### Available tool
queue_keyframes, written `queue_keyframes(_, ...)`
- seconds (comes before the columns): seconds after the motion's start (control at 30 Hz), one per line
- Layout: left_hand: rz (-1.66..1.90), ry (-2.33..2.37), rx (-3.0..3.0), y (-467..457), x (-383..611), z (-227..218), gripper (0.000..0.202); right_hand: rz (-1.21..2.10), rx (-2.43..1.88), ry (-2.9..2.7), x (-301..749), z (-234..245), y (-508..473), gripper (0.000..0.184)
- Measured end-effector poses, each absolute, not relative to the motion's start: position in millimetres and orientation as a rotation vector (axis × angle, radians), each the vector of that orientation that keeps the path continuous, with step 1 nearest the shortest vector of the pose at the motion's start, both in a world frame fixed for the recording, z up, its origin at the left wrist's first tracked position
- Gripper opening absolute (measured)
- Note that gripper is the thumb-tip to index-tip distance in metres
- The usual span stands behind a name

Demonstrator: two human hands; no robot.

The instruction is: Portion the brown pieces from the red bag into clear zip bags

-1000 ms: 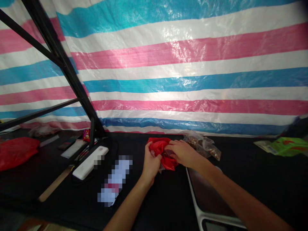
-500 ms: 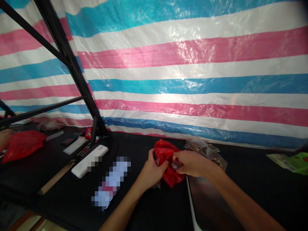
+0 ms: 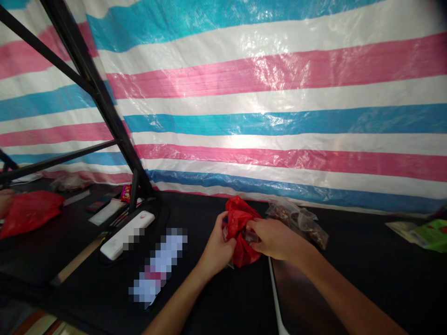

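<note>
A crumpled red plastic bag (image 3: pixel 240 223) sits on the black table (image 3: pixel 216 302), held between both hands. My left hand (image 3: pixel 218 246) grips its left side with fingers curled. My right hand (image 3: pixel 274 238) pinches its right side, fingers closed around a fold. Just behind my right hand lies a clear plastic bag with brown contents (image 3: pixel 296 218).
A striped blue, pink and white tarp (image 3: pixel 265 107) hangs behind the table. A black metal frame (image 3: pixel 101 102) stands at left. A white power strip (image 3: pixel 127 235), a blurred-out object (image 3: pixel 159 266), another red bag (image 3: pixel 30 211), a white-rimmed tray (image 3: pixel 279 302) and green packets (image 3: pixel 424 232) lie around.
Both hands have kept working the red bag, bunching it taller and narrower. The view shifted slightly; the tray edge slid lower right.
</note>
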State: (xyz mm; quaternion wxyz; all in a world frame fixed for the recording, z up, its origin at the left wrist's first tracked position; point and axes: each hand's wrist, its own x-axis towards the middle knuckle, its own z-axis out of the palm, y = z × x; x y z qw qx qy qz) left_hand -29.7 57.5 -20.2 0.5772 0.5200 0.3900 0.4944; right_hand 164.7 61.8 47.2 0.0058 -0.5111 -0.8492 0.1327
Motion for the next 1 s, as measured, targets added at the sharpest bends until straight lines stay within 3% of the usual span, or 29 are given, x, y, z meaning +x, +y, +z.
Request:
queue_keyframes(0.43, 1.124, 0.939, 0.886, 57, -26, -11, 0.075, 0.488, -1.484, -2.631, 164, 48, 61, 0.024)
queue_keyframes(0.6, 1.131, 0.936, 0.815, 57, -26, -10, 0.068, 0.515, -1.515, -2.592, 160, 49, 56, 0.018)
queue_keyframes(0.83, 1.141, 1.257, 1.287, 65, -41, -23, 0.044, 0.513, -1.528, -2.612, 157, 49, 55, 0.018)
queue_keyframes(1.0, 0.964, 1.127, 1.443, 51, -38, -13, 0.058, 0.433, -1.513, -2.644, 158, 48, 55, 0.021)
